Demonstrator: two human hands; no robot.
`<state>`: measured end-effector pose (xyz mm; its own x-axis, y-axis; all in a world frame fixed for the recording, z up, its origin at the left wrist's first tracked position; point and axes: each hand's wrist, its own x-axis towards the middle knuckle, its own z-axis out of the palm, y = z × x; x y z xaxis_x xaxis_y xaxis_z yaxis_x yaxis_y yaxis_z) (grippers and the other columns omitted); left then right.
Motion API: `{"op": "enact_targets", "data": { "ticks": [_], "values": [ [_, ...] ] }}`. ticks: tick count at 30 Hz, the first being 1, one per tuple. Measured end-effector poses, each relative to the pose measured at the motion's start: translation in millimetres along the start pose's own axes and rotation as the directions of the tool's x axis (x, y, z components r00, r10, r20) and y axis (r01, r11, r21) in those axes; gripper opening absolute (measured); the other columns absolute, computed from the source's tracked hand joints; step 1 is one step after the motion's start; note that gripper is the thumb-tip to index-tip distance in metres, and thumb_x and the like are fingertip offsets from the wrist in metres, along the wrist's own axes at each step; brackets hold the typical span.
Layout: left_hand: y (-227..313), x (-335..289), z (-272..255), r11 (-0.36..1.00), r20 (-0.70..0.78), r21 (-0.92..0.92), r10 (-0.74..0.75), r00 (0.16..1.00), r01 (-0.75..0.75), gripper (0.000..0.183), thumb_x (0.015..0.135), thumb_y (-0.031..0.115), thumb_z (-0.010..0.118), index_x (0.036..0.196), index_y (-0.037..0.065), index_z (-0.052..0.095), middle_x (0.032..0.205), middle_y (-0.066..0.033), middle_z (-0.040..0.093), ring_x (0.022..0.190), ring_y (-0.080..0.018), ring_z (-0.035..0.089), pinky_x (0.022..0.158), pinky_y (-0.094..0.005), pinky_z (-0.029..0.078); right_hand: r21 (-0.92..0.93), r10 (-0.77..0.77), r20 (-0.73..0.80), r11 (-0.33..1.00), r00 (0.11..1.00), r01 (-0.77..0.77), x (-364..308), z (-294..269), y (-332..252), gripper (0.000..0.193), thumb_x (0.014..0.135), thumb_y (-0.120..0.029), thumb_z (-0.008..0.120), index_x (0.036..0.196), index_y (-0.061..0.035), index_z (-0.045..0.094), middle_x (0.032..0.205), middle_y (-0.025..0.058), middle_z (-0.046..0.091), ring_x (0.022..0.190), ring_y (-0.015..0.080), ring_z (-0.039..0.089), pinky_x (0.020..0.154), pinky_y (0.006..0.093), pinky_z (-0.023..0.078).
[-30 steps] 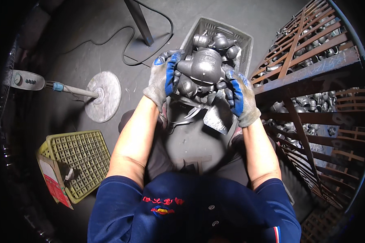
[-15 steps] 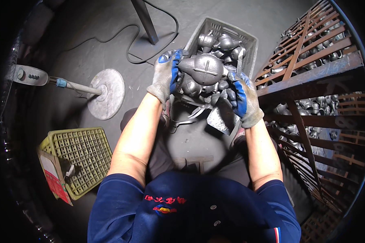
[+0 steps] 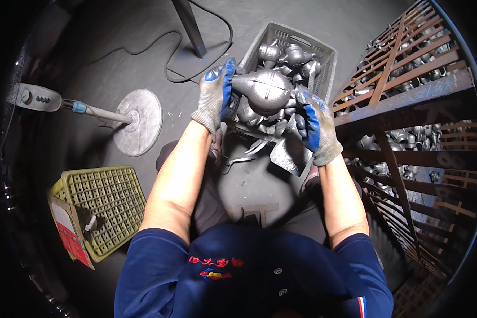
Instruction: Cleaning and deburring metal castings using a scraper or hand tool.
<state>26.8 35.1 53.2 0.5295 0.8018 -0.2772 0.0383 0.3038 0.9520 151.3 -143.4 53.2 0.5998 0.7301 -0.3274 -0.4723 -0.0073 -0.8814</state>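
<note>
A rounded, silver-grey metal casting [image 3: 267, 91] with a raised cross on its bulging side hangs between my two gloved hands, above a crate of similar parts. At its left neck, my left hand [image 3: 216, 91], in a grey and blue work glove, grips the end with fingers pointing upward. On the opposite end, my right hand [image 3: 317, 123], gloved alike, has its fingers curled round the casting's narrower tip. Below sits the grey plastic crate [image 3: 326, 63], heaped with more castings [image 3: 297, 54]. A flat metal plate [image 3: 289, 156] leans near the crate's close side, under my right hand.
To my right stands a rusty barred metal cage [image 3: 408, 111] full of castings. A yellow-green plastic crate [image 3: 108, 212] lies at the left. Beyond it is a stand with a round base [image 3: 139, 123]. A black cable [image 3: 169, 69] loops on the floor by a metal post [image 3: 190, 26].
The casting has turned between my hands, so its raised cross now faces up where a single ridge showed. My left fingers have straightened upward; the right hand has barely shifted.
</note>
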Motion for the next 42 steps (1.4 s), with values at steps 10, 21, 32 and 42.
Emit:
{"op": "enact_targets", "data": {
  "ticks": [10, 21, 32, 42],
  "values": [
    [-2.1, 5.5, -2.1, 0.996, 0.054, 0.086, -0.033, 0.998, 0.028, 0.04, 0.091, 0.042, 0.052, 0.09, 0.004, 0.066, 0.066, -0.0015, 0.059, 0.048, -0.0078, 0.048, 0.042, -0.0223, 0.036, -0.032, 0.034, 0.016, 0.999, 0.999, -0.033, -2.9, 3.6, -6.4, 0.02, 0.089, -0.016, 0.06, 0.107, -0.0078, 0.06, 0.07, -0.0015, 0.058, 0.047, -0.0016, 0.044, 0.037, 0.0122, 0.032],
    [7.8, -24.3, 4.5, 0.415, 0.676, 0.536, 0.311, 0.669, -0.735, 0.105, 0.058, 0.052, 0.078, 0.142, 0.014, 0.028, 0.135, -0.0151, 0.044, 0.125, -0.0322, 0.043, 0.102, -0.0405, 0.037, 0.012, -0.112, 0.038, 0.994, 0.993, 0.112, -0.7, -6.3, -12.2, 0.024, 0.085, -0.014, 0.063, 0.106, -0.003, 0.062, 0.069, -0.005, 0.058, 0.047, -0.0028, 0.039, 0.04, 0.0132, 0.027],
    [1.9, -30.4, 3.8, 0.322, 0.626, 0.668, 0.244, 0.741, -0.67, 0.098, 0.056, 0.045, 0.082, 0.137, 0.014, 0.037, 0.134, -0.0157, 0.044, 0.122, -0.0329, 0.046, 0.1, -0.0407, 0.039, -0.064, -0.137, 0.228, 0.986, 0.964, 0.155, 13.1, -14.0, 2.2, 0.028, 0.085, -0.013, 0.061, 0.109, 0.003, 0.06, 0.1, 0.0054, 0.064, 0.09, 0.0097, 0.059, 0.081, 0.0227, 0.047],
    [7.3, -40.7, -4.5, 0.282, 0.436, 0.79, 0.368, 0.821, -0.545, 0.099, 0.054, 0.048, 0.081, 0.137, 0.014, 0.038, 0.128, -0.0162, 0.048, 0.118, -0.0346, 0.047, 0.098, -0.0443, 0.039, -0.633, -0.519, 0.299, 0.52, 0.801, 0.574, -29.8, 2.3, -12.0, 0.037, 0.086, -0.011, 0.058, 0.122, -0.0054, 0.055, 0.116, 0.0128, 0.061, 0.101, 0.0237, 0.059, 0.087, 0.0315, 0.046]
  ]
}}
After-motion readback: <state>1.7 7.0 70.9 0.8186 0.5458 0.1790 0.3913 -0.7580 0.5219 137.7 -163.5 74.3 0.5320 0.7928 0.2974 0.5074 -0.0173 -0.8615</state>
